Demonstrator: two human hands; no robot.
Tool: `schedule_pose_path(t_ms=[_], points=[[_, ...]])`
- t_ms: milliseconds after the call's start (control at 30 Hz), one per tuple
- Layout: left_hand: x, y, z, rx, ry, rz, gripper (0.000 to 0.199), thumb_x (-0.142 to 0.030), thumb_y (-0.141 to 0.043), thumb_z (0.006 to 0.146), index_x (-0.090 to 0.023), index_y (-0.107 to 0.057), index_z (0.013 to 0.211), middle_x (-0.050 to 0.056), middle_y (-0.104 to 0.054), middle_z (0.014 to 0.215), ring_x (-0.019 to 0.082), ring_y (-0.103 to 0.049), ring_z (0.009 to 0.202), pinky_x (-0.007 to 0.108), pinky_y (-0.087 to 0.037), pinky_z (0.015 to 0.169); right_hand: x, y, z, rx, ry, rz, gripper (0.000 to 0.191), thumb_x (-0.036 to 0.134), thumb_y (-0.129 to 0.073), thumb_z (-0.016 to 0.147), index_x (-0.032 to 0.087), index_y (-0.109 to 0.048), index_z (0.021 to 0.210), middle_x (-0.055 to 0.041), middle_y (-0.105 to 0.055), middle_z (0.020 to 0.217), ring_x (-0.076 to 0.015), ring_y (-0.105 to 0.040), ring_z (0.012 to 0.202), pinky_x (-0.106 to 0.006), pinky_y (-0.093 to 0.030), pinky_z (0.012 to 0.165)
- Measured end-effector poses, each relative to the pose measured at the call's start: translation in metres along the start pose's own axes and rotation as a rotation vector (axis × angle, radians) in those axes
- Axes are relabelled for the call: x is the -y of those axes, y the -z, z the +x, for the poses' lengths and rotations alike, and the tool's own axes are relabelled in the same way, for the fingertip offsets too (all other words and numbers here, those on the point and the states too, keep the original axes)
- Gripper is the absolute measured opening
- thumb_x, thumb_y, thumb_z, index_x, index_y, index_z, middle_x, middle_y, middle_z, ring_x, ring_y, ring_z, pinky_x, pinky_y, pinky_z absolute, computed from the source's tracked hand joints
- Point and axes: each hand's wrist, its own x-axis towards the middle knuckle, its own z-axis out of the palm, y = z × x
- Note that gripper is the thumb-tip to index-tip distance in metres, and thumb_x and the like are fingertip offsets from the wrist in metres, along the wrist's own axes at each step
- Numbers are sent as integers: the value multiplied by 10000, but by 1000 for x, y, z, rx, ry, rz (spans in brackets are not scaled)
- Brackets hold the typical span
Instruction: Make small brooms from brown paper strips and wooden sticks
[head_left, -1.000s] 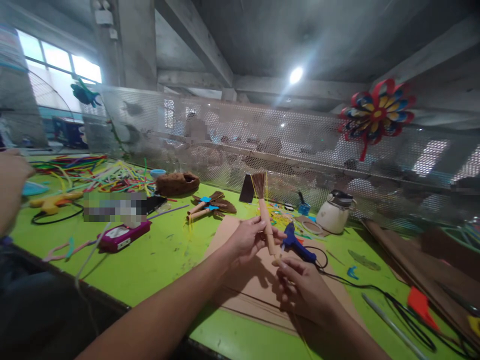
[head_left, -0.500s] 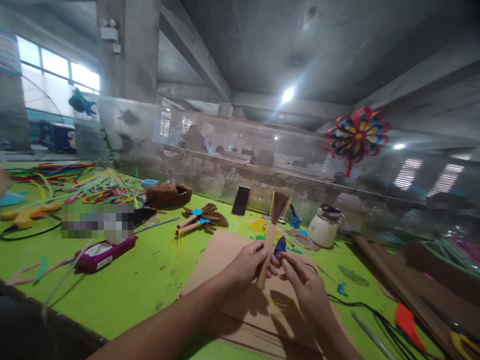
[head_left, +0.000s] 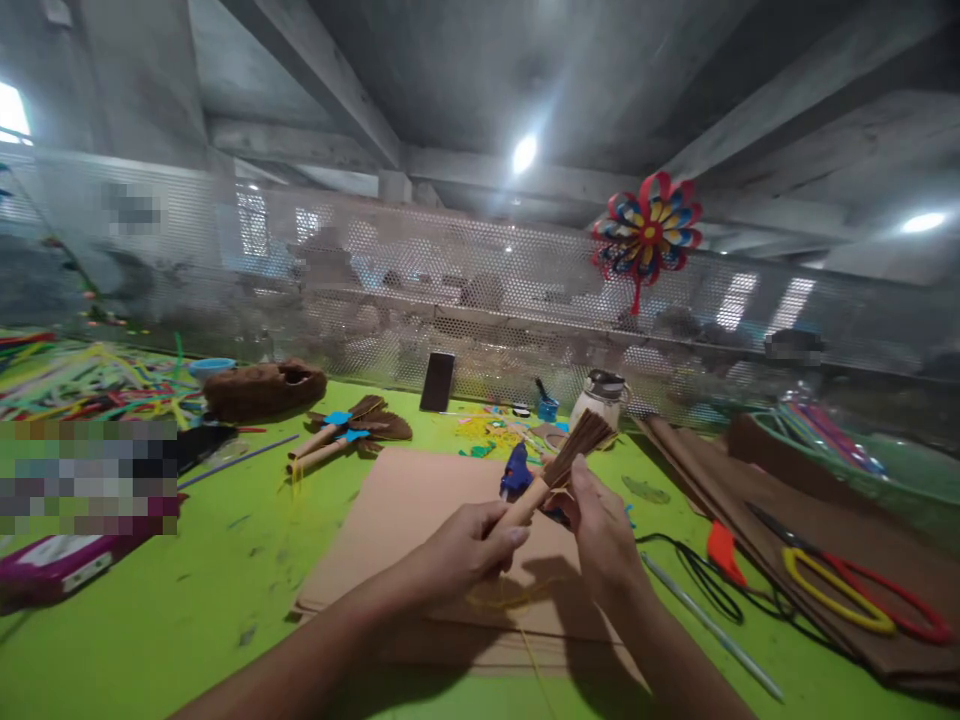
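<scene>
A small brown paper broom (head_left: 577,455) with a rolled tan handle and a fringed head slants up to the right. My left hand (head_left: 476,540) is closed around its handle. At the fringe's lower end, my right hand (head_left: 600,520) pinches the broom between thumb and fingers; some of those fingers are hidden. Yellow string (head_left: 517,600) trails below the hands over a stack of brown cardboard sheets (head_left: 375,520). Just behind the handle is a blue glue gun (head_left: 516,470), partly covered.
Two similar brooms with blue bands (head_left: 337,435) lie to the left. A phone (head_left: 437,382) leans against the mesh screen. Scissors (head_left: 840,590) lie on brown material at right, near a grey pen-like stick (head_left: 712,625). A white jar (head_left: 596,400) stands behind.
The broom has gone from nearly upright to tilted rightward. My right hand has moved up from beside the handle to the fringe. The camera view has turned right.
</scene>
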Motion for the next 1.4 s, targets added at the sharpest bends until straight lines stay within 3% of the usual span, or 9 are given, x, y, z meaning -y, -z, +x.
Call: schedule_pose_path(t_ms=[267,467,633,767,967,1200,1400], points=[[-6,-1,0,-60,10,228,314,-463,-449,834,-161,-450,751,-55,-422,557,83,-365,487,213,-288,476,19,-1,7,-94,-39,337,382,500,-645,748,146,-662,890,-30,-698,728,-161,-631,715,-301,-507,719],[8,-3,4,-151,-26,544,229,-350,-443,841,-151,-556,843,4,-562,704,129,-465,635,237,-318,576,24,9,17,-138,-113,519,288,314,-774,645,144,-639,835,-32,-713,650,-142,-643,603,-281,-536,652],[11,-3,5,-122,-46,624,249,-329,-407,859,-152,-577,899,24,-607,748,141,-490,652,245,-330,587,24,15,20,-176,-159,594,186,224,-759,647,136,-638,758,-41,-711,633,-150,-660,590,-292,-556,646],[8,-3,2,-164,-62,694,224,-315,-403,866,-167,-572,863,27,-624,766,150,-516,664,253,-340,601,23,19,22,-161,-208,633,107,162,-719,662,124,-630,708,-38,-686,615,-148,-652,581,-278,-556,616],[4,-5,-2,-173,-72,807,231,-333,-376,895,-188,-552,858,34,-634,807,168,-539,679,263,-348,598,18,22,26,-156,-208,655,54,182,-650,729,139,-617,723,8,-622,550,-112,-594,501,-246,-530,542],[0,-3,-4,-230,-98,1096,195,-258,-359,911,-167,-531,927,68,-622,872,192,-546,714,289,-374,607,23,27,27,-121,-243,660,20,151,-627,713,135,-625,701,-19,-652,580,-146,-628,553,-302,-549,609],[7,0,-3,-328,-239,1254,242,-244,-294,945,-167,-499,1046,65,-596,877,183,-528,732,299,-412,636,32,36,27,-34,-184,733,340,435,-542,779,118,-651,842,-115,-712,756,-242,-676,777,-460,-492,856]])
